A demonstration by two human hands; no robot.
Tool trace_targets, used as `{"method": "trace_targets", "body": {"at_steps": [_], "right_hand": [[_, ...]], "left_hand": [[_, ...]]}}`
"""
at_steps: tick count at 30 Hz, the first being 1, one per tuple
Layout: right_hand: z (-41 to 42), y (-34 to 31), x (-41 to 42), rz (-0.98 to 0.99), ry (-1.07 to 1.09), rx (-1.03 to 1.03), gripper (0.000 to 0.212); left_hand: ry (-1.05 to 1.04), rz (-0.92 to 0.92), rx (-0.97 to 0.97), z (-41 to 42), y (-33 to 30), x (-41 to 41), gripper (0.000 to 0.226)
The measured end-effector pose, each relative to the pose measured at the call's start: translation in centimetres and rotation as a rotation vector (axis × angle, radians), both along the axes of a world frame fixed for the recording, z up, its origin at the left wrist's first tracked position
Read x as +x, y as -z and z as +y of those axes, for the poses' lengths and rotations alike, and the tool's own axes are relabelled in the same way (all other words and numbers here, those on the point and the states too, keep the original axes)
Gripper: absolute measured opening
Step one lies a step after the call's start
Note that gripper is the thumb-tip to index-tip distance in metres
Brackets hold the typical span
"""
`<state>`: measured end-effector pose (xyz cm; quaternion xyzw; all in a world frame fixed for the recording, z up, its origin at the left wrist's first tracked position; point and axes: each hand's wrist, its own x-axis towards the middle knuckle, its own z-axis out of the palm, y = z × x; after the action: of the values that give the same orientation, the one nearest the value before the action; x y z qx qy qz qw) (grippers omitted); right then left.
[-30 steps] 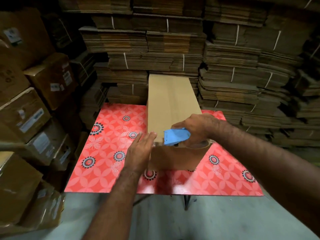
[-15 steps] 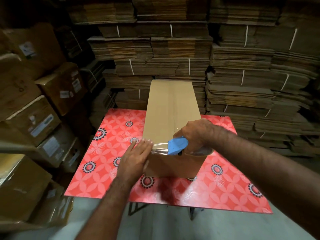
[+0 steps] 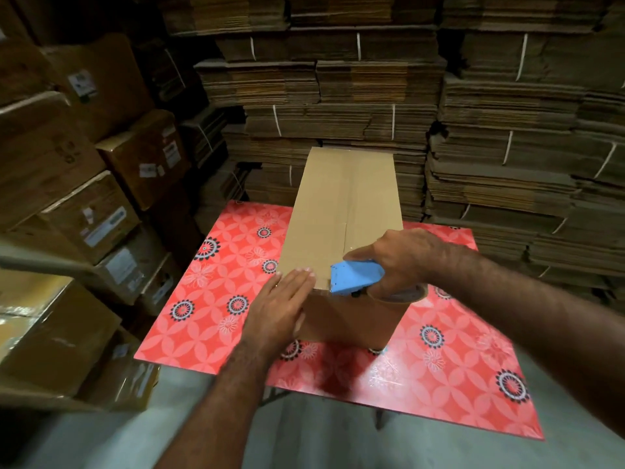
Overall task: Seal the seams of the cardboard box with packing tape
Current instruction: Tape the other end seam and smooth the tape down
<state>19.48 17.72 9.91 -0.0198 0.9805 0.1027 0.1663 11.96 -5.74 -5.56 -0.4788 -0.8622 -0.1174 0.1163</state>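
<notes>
Hidden: I see the tape roll (image 3: 399, 297) mostly covered by my right hand (image 3: 402, 257).
Count: one cardboard box (image 3: 341, 211), one blue dispenser (image 3: 355, 277), both on the red table (image 3: 209, 299).
Fingers: right hand grasps the dispenser; left hand (image 3: 280, 308) lies flat on the box's near corner.

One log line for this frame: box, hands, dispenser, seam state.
box on red table | left hand flat on near corner | right hand grips blue tape dispenser at near edge | centre seam untaped

The right hand (image 3: 402, 257) covers the rear of the blue tape dispenser (image 3: 355, 276), so its grip there is unseen. The tape roll (image 3: 400, 296) shows only partly beneath that hand. Labels on the stacked cartons (image 3: 101, 228) left of the cardboard box (image 3: 345, 211) are too blurred to read.
</notes>
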Motion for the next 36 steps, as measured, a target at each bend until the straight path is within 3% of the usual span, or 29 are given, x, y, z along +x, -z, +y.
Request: {"method": "trace_targets", "body": {"at_steps": [4,10,16,24,36], "right_hand": [[2.6,-0.5,2.5,0.004,0.048,0.022,0.077],[-0.1,0.2,1.3,0.085,0.028,0.045,0.068],[-1.4,0.3,-1.1,-0.05,0.067,0.069,0.054],[-1.3,0.5,-1.4,-0.02,0.061,0.084,0.07],[4.6,0.3,3.5,0.008,0.138,0.0,0.077]], "left_hand": [[0.006,-0.011,0.006,0.1,-0.2,0.1,0.08],[-0.017,-0.055,0.027,-1.3,-0.9,-1.9,0.081],[-0.053,-0.099,-0.028,-0.7,-2.3,-2.1,0.08],[-0.012,-0.163,-0.028,3.4,-1.6,1.3,0.087],[0.011,-0.093,-0.069,2.9,-1.6,0.5,0.087]]}}
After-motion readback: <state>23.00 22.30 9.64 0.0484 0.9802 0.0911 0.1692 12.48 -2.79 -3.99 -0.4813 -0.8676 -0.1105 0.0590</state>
